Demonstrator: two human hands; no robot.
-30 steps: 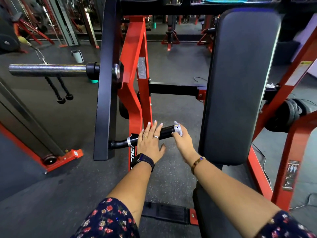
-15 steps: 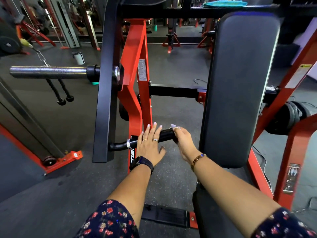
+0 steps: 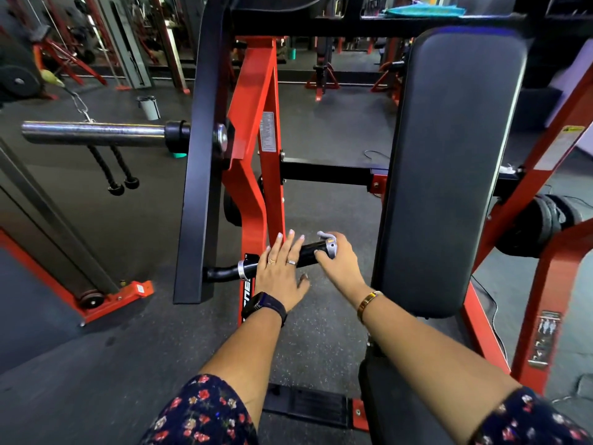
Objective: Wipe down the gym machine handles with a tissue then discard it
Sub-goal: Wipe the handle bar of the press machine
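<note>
Fingers (image 3: 289, 248) of my left hand (image 3: 282, 274) are lying flat and spread on the black handle (image 3: 309, 253). My right hand (image 3: 341, 263) is squeezing the gray tissue (image 3: 330, 247) around the handle's end, beside the big pad (image 3: 449, 162).

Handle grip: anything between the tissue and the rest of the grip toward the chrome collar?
Yes. The left hand rests on the middle of the handle, fingers straight, between the tissue in the right hand at the free end and the chrome collar. Nothing else visible.
</note>
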